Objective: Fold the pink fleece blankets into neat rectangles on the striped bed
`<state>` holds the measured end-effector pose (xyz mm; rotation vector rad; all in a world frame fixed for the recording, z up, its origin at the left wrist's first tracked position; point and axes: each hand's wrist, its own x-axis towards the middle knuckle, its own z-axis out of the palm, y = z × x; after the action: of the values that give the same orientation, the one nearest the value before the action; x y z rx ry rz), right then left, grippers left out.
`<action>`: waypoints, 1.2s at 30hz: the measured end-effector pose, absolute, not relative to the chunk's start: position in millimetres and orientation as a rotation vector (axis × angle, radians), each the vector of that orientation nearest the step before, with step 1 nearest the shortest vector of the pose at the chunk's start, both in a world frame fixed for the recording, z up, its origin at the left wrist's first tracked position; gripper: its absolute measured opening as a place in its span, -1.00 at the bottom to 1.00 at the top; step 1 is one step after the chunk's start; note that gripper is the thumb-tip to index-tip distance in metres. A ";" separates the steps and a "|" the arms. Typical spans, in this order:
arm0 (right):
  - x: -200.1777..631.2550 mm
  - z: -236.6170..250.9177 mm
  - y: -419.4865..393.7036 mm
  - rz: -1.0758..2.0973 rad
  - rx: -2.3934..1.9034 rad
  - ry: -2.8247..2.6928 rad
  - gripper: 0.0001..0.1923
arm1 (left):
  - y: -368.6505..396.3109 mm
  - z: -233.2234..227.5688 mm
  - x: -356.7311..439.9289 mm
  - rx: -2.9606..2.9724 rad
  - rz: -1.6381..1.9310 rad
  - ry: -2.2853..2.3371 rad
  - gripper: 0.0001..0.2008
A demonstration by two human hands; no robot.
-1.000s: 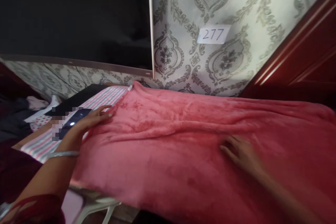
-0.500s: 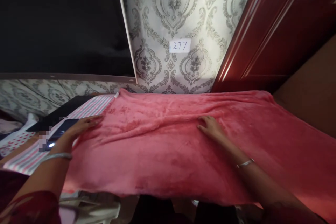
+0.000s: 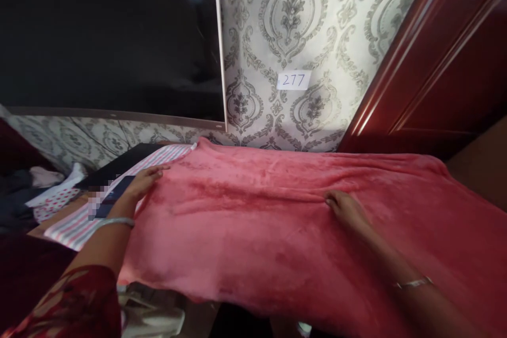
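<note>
Pink fleece blanket (image 3: 277, 232) lies spread across the surface, filling the middle and lower right of the frame. Left hand (image 3: 143, 182) rests flat at its left edge, fingers apart, beside a striped cloth (image 3: 75, 224) and a dark phone (image 3: 114, 195). Right hand (image 3: 348, 211) presses flat mid-blanket, fingers together. Smoothing seems under way; remaining creases call for outward strokes.

We read just one piece of writing: "277", handwritten in dark ink on a small white paper label (image 3: 293, 80) stuck to the patterned wallpaper (image 3: 277, 21). We find nothing else legible anywhere.
</note>
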<state>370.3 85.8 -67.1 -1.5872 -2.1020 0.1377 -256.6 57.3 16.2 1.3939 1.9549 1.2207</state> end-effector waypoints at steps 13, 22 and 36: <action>382.4 -88.9 86.2 0.100 -1.377 -2.125 -0.70 | 77.7 9.3 -272.2 1.887 0.663 2.090 -0.57; 384.0 -100.1 86.5 0.152 -1.359 -2.085 -0.72 | 75.9 5.9 -254.1 2.035 0.257 2.343 -0.51; 373.8 -75.6 62.3 0.076 -1.454 -2.195 -0.68 | 86.5 25.2 -203.2 2.395 -0.099 2.237 -0.63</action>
<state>373.8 62.3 -75.6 -1.4543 -2.1950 0.0763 -203.2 86.5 25.2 2.3950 2.2369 -0.0987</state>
